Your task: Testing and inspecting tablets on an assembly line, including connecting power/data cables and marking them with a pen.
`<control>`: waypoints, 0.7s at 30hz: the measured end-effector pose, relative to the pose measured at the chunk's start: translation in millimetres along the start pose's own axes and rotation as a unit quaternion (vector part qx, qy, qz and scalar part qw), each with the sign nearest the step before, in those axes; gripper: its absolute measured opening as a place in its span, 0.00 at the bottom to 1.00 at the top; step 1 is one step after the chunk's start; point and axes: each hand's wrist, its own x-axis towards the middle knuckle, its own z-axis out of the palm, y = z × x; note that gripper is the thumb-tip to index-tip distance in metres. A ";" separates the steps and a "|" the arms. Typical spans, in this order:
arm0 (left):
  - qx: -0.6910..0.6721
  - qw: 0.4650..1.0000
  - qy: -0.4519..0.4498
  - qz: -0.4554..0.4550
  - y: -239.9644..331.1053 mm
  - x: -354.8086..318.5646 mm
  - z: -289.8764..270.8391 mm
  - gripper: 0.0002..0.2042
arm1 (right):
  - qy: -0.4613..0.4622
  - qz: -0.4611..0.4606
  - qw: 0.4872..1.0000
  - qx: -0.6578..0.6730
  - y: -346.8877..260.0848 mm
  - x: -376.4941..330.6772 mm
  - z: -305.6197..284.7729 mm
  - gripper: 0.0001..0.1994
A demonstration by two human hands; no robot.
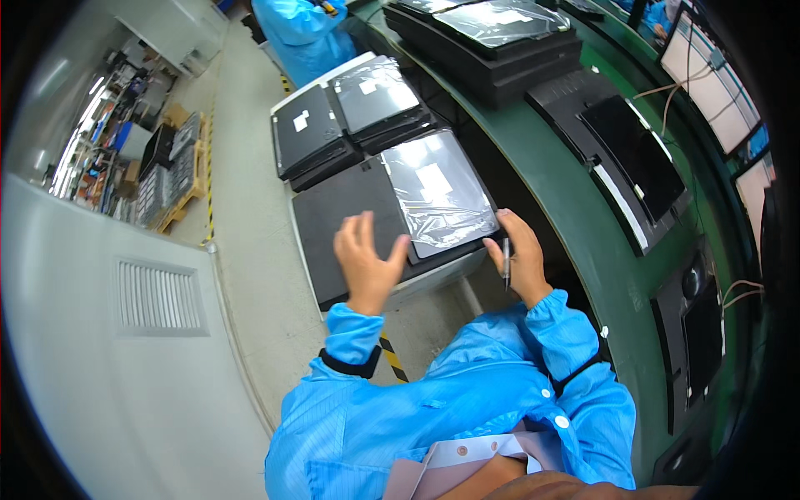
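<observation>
My left hand point(367, 260) has its fingers spread over a black foam sheet point(346, 221), with the thumb towards the near left corner of a flat grey panel point(437, 193). That panel is wrapped in clear plastic, has a white label, and lies on the right part of the foam. At its near right corner, my right hand point(527, 262) holds a pen point(506, 268) that points down. The right fingertips reach the panel's edge; whether they press on it, I cannot tell.
Farther along the white-edged cart stand two stacks of panels, a left stack point(307, 133) and a right stack point(375, 96). To the right, a green bench point(533, 167) carries black foam trays with a dark screen point(637, 154). A person in blue point(304, 37) stands beyond the cart.
</observation>
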 end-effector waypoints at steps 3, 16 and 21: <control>0.168 0.956 -0.115 -0.210 -49.5 3.2 -29.7 0.49 | 0.009 0.164 0.981 0.100 -0.5 -11.8 7.8 0.27; -0.127 0.953 -0.077 -0.265 -109.2 -36.9 -26.4 0.46 | -0.029 0.167 0.978 0.123 18.4 -2.1 19.0 0.26; 0.153 0.977 -0.023 -0.146 -16.2 4.4 -44.0 0.37 | 0.054 -0.028 0.998 0.030 -24.9 -5.2 -53.1 0.21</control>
